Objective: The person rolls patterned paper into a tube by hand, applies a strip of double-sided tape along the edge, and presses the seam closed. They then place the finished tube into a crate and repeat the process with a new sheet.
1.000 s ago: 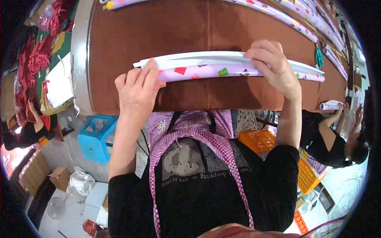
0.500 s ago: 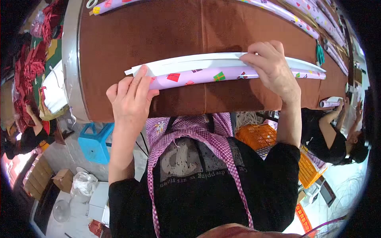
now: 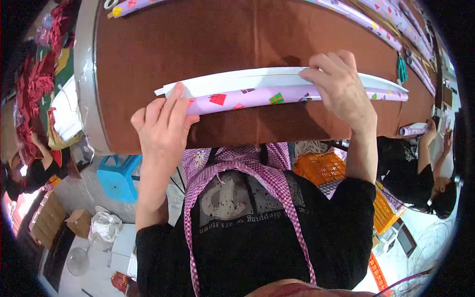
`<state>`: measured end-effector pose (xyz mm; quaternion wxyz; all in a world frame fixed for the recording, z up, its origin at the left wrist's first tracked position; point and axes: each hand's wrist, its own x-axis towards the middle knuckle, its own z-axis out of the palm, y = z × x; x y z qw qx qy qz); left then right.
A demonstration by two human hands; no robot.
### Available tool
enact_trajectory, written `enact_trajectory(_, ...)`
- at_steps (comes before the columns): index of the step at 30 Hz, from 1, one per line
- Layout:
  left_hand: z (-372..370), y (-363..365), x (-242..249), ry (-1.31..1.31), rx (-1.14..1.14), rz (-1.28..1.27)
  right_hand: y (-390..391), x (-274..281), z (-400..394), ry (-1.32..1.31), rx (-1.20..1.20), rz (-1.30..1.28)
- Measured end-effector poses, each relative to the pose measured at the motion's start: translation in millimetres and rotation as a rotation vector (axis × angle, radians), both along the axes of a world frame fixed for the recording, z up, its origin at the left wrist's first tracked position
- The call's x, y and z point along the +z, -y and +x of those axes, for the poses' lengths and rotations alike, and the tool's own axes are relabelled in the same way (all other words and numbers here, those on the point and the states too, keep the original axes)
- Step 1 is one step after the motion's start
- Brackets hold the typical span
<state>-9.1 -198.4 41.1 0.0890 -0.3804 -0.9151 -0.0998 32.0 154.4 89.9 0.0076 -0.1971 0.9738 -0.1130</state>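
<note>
A roll of lilac wrapping paper point(image 3: 257, 97) with a gift-box print lies across the brown-covered table point(image 3: 198, 44). Along its far side runs the paper's white edge strip point(image 3: 237, 79), standing loose from the roll. My left hand point(image 3: 161, 123) is closed around the roll's left end, forefinger stretched onto the white strip. Toward the right end, my right hand point(image 3: 341, 91) pinches the white strip from above, its palm over the roll. Beyond that hand lie green-handled scissors point(image 3: 402, 69).
More printed rolls point(image 3: 366, 28) lie at the far right, and another roll point(image 3: 136, 7) at the far left. At the right edge, a co-worker's hand point(image 3: 431, 129) touches a small roll point(image 3: 413, 129). A blue stool point(image 3: 118, 180) and an orange crate point(image 3: 319, 167) stand below the table.
My right hand has shifted very slightly right. My left hand keeps its hold. The co-worker at the right has moved an arm a little.
</note>
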Motion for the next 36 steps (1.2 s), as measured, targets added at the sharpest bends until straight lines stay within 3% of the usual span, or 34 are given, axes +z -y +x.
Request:
enact_trajectory(14,-3.7,-3.3,7.0,0.08,0.002,0.146,13.7,-6.7,7.5,-0.081,-0.064,0.126)
enact_trajectory(21,-6.8,-12.4,10.2,0.071,0.007,0.109,10.7,-11.2,10.8,-0.113,-0.077,0.078)
enact_trajectory(26,-10.4,-23.7,17.8,0.106,0.003,-0.058,11.0,-10.5,11.4,-0.125,-0.077,0.082)
enact_trajectory(36,-13.6,-60.0,24.2,0.035,-0.14,-0.087,6.2,-16.2,12.1,-0.194,-0.047,0.11)
